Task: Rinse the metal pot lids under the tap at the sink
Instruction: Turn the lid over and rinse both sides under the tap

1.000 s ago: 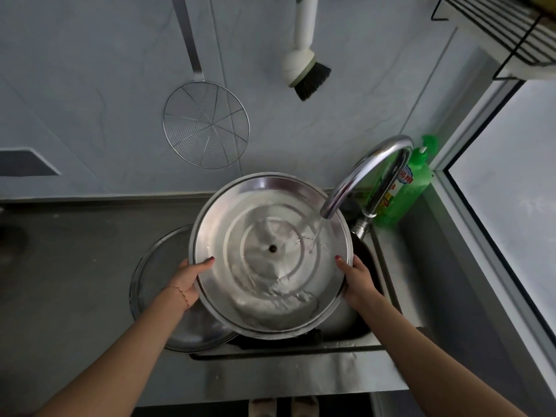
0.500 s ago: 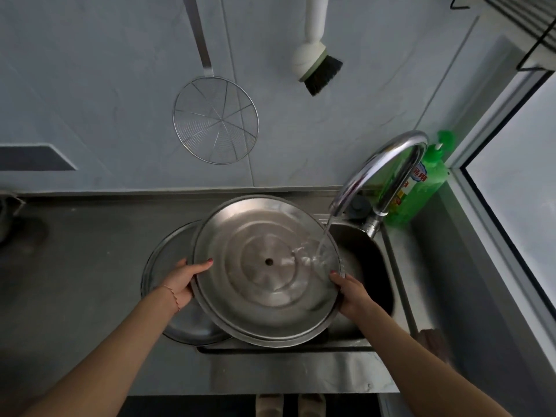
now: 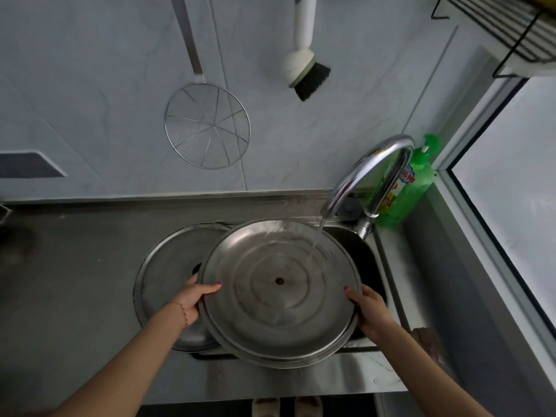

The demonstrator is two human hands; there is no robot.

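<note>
A large round metal pot lid (image 3: pixel 279 293) with ringed ridges and a small centre hole is held underside up over the sink (image 3: pixel 365 254). My left hand (image 3: pixel 194 297) grips its left rim, thumb on top. My right hand (image 3: pixel 368 311) grips its right rim. Water runs from the curved chrome tap (image 3: pixel 365 173) onto the lid's upper right part and spreads over it. A second metal lid (image 3: pixel 168 275) lies flat on the counter to the left, partly hidden under the held lid.
A green dish soap bottle (image 3: pixel 410 188) stands behind the tap. A wire skimmer (image 3: pixel 207 126) and a white brush (image 3: pixel 304 64) hang on the tiled wall. A black wire shelf (image 3: pixel 493 28) is at the top right, a window (image 3: pixel 511 188) on the right.
The lid has been lowered and tipped flatter, nearer level. The water now lands on its upper right rim instead of near the centre. Both hands keep their grips.
</note>
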